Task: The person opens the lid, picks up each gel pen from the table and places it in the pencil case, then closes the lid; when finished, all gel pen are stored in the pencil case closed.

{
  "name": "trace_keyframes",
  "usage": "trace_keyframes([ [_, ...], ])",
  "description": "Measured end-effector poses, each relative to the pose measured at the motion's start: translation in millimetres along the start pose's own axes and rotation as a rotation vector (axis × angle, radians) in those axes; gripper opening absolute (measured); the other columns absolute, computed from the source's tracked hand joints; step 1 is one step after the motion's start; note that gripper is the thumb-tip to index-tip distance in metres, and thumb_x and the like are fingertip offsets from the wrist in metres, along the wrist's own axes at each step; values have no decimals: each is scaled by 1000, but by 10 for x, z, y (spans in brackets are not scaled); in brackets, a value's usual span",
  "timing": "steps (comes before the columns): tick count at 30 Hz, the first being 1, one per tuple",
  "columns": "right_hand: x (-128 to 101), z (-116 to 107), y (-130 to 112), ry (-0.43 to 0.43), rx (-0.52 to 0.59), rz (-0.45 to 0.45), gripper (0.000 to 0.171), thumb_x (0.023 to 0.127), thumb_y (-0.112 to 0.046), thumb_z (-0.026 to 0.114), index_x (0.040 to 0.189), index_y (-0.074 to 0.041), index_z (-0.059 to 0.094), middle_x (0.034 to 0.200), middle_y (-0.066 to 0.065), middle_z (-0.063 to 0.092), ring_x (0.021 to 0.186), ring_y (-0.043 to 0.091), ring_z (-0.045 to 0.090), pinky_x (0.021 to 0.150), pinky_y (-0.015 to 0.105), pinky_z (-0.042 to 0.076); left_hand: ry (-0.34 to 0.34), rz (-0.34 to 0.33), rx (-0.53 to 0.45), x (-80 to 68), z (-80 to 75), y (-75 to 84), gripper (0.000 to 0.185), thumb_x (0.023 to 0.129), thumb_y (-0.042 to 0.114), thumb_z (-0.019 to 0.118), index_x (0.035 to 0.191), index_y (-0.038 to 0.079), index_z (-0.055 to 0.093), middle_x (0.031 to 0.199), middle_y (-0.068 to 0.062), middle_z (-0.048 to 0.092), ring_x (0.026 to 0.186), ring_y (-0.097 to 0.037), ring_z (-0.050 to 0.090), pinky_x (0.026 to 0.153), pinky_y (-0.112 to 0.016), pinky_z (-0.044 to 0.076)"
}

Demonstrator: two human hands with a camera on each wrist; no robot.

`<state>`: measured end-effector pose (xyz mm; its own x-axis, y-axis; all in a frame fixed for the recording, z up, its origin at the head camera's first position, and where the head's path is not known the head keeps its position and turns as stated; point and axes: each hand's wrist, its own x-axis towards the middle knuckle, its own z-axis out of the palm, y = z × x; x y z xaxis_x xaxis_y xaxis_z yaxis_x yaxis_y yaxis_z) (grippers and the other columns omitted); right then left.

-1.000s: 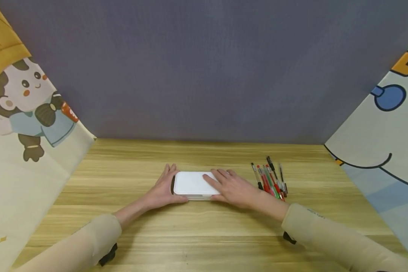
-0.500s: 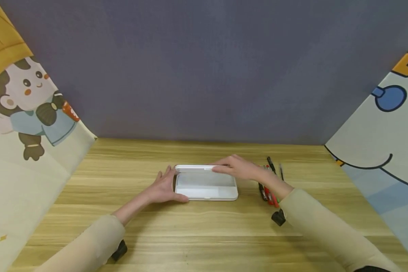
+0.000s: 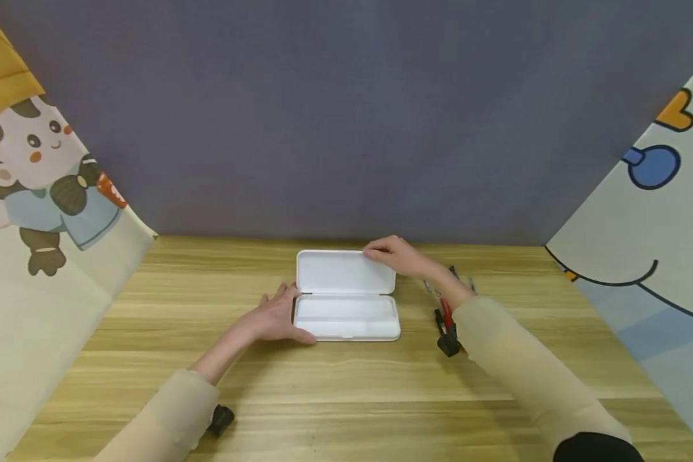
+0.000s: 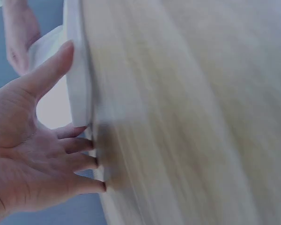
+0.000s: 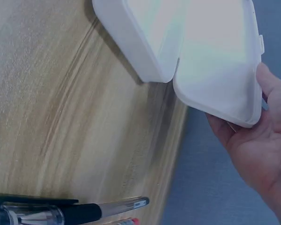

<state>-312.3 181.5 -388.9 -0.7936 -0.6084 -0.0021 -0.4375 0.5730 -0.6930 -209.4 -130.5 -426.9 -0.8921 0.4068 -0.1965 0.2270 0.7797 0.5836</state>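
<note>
A white pencil case (image 3: 346, 319) lies on the wooden table, its hinged lid (image 3: 332, 273) swung up and back. Around the left end of the case my left hand (image 3: 273, 317) holds on, thumb at the front edge and the other fingers toward the end and back. My right hand (image 3: 402, 257) pinches the lid's upper right edge; the right wrist view shows the thumb on the inner side and fingers (image 5: 220, 129) behind. White inner walls and a lengthwise step show inside the case, with nothing visible in it.
Several pens (image 3: 446, 313) lie right of the case, partly hidden under my right forearm. One clear pen with a black grip (image 5: 86, 212) shows in the right wrist view. A grey panel (image 3: 346, 128) rises behind the table, with printed panels at both sides.
My right hand has gone from the top of the closed case to the raised lid, swinging it up and backward. My left hand has stayed at the case's left end.
</note>
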Motion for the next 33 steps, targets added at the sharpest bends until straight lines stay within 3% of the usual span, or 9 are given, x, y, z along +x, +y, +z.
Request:
trace_keyframes([
  [9, 32, 85, 98, 56, 35, 23, 38, 110, -20, 47, 140, -2, 62, 143, 20, 63, 134, 36, 58, 111, 52, 51, -28, -19, 19, -46, -51, -27, 97, 74, 44, 90, 142, -1, 40, 162, -37, 27, 157, -53, 15, 125, -74, 12],
  [17, -115, 96, 42, 97, 50, 8, 39, 110, -26, 47, 142, -7, 62, 146, 17, 62, 137, 35, 56, 112, 54, 50, -20, -3, 29, -49, -59, -24, 96, 72, 42, 91, 141, -1, 40, 160, -37, 33, 156, -52, 19, 125, -73, 14],
  [25, -477, -17, 6, 212, 106, 18, 43, 109, -28, 50, 148, -12, 55, 147, 21, 58, 125, 35, 61, 99, 61, 56, -35, -4, 29, -70, -54, -6, 100, 73, 43, 90, 145, -2, 37, 164, -37, 25, 156, -52, 18, 127, -71, 14],
  [33, -1006, -131, 16, 347, -32, 99, 46, 108, -27, 54, 151, -10, 52, 145, 19, 60, 126, 39, 59, 97, 58, 56, -50, -21, 68, -112, -71, 20, 105, 73, 45, 89, 149, -3, 34, 164, -37, 22, 156, -51, 20, 127, -69, 17],
])
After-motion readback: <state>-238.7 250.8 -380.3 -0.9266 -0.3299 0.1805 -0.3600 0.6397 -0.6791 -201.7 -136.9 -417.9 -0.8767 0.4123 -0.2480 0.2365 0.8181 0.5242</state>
